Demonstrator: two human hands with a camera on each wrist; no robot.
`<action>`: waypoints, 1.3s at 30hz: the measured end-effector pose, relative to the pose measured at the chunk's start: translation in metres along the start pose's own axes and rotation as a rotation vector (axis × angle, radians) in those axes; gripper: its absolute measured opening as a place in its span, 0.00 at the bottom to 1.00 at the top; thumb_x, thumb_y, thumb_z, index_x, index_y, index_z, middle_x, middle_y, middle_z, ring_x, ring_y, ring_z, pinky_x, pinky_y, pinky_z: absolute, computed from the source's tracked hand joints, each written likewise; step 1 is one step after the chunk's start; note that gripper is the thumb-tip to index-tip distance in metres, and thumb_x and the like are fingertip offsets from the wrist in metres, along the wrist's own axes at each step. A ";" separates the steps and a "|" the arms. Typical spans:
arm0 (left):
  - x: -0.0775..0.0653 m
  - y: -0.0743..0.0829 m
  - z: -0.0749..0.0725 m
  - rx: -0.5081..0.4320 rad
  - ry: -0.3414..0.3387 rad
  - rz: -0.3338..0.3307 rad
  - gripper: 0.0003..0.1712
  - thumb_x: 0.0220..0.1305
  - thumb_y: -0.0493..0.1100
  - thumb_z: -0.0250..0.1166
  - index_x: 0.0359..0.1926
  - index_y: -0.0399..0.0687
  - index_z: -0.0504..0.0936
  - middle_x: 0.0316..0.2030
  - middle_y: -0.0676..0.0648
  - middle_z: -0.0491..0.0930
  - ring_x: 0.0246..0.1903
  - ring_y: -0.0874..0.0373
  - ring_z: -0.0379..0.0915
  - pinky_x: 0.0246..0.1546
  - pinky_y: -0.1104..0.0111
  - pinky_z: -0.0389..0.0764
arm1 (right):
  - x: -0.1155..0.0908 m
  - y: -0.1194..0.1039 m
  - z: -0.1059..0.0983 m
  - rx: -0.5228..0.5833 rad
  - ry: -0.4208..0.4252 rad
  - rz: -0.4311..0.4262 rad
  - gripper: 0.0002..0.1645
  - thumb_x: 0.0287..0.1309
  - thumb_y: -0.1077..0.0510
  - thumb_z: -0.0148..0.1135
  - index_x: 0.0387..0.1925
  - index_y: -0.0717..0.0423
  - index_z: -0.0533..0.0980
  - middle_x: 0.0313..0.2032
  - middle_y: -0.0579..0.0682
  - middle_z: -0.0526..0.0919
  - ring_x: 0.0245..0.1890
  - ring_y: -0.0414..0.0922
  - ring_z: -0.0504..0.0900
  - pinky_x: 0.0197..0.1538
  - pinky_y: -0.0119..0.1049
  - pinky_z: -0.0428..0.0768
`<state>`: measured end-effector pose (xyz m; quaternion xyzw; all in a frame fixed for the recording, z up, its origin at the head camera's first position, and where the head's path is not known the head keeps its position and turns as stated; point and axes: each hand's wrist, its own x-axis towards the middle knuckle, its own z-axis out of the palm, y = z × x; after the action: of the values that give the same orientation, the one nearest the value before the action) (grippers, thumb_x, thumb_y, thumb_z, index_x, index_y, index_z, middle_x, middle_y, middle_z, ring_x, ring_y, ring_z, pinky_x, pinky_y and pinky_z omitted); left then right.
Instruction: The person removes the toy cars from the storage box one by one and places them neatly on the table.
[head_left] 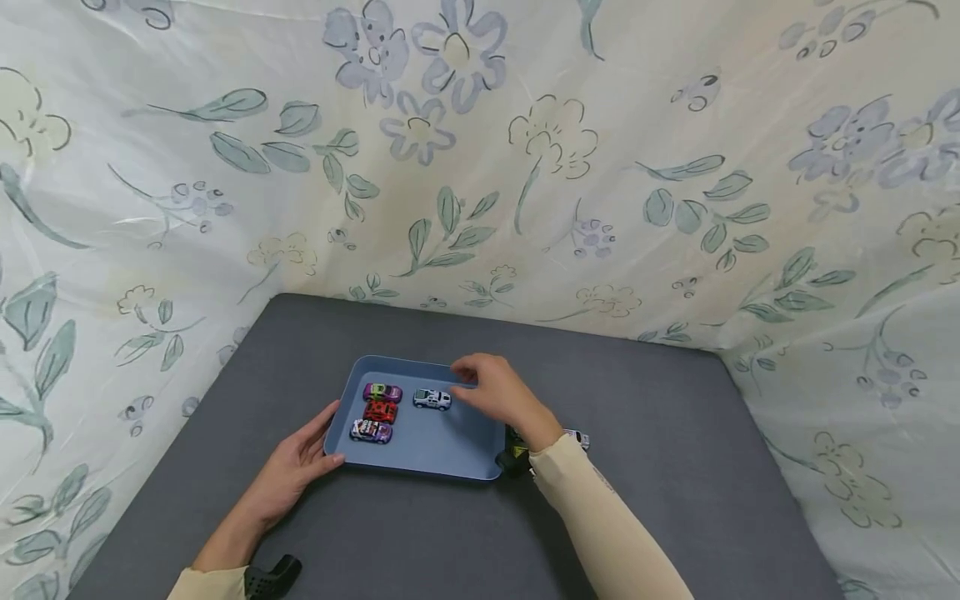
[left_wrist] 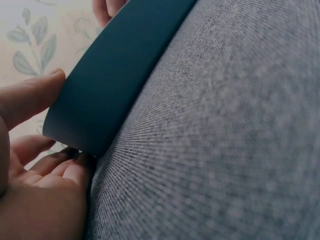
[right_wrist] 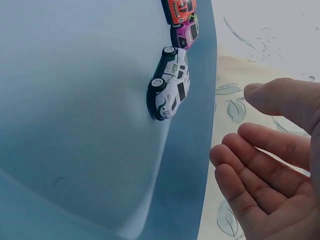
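Closest in the head view are two cream sleeves (head_left: 611, 525), with a black gadget (head_left: 273, 577) on the left wrist. The left hand (head_left: 296, 458) holds the near left corner of a blue tray (head_left: 435, 450), its thumb on one side and its fingers on the other. The tray sits flat on a grey table (head_left: 675, 417).

A small white toy (head_left: 578, 437) pokes out from behind the right arm, outside the tray (most of it is hidden, so I can't tell its shape).

Inside the tray, three toy cars make a row on the left. The nearest is a purple and white car (head_left: 371, 431), then a red car (head_left: 380, 412), then a purple and green car (head_left: 382, 392). To the right of the row is a white car (head_left: 432, 399) with green marks on its side.

The right hand (head_left: 495, 387) is at the far side of the tray, near the white car. Its thumb and fingers are apart with nothing between them.

Farthest back hangs a pale cloth (head_left: 555, 137) with flowers and leaves.
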<state>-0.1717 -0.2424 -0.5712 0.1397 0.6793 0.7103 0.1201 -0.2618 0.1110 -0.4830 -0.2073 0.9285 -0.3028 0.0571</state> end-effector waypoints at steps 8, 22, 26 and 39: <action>-0.002 0.000 0.000 -0.002 -0.002 0.010 0.50 0.77 0.29 0.66 0.87 0.35 0.45 0.83 0.26 0.44 0.81 0.39 0.43 0.69 0.77 0.68 | 0.009 -0.003 0.009 -0.050 -0.041 -0.019 0.24 0.70 0.56 0.75 0.62 0.62 0.84 0.54 0.53 0.88 0.51 0.48 0.85 0.55 0.44 0.86; 0.001 -0.005 -0.006 0.007 -0.005 0.009 0.51 0.76 0.30 0.67 0.87 0.34 0.45 0.84 0.27 0.44 0.81 0.33 0.40 0.69 0.79 0.67 | 0.021 -0.010 0.026 -0.169 -0.093 0.008 0.19 0.67 0.57 0.77 0.57 0.58 0.87 0.48 0.50 0.89 0.46 0.43 0.85 0.52 0.41 0.87; 0.002 -0.004 -0.008 0.017 -0.004 0.005 0.51 0.76 0.31 0.68 0.87 0.35 0.46 0.84 0.27 0.45 0.81 0.32 0.40 0.68 0.79 0.67 | 0.025 -0.009 0.030 -0.199 -0.101 -0.006 0.17 0.67 0.58 0.77 0.55 0.57 0.88 0.45 0.49 0.88 0.43 0.41 0.83 0.49 0.38 0.86; 0.004 0.003 -0.012 -0.003 -0.026 -0.017 0.50 0.77 0.31 0.66 0.87 0.36 0.45 0.83 0.25 0.44 0.81 0.51 0.48 0.68 0.79 0.68 | 0.030 -0.007 0.036 -0.219 -0.130 0.011 0.16 0.69 0.57 0.76 0.55 0.56 0.89 0.38 0.44 0.85 0.36 0.39 0.79 0.42 0.35 0.82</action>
<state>-0.1798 -0.2522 -0.5684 0.1427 0.6779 0.7084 0.1352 -0.2781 0.0740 -0.5071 -0.2264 0.9514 -0.1853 0.0960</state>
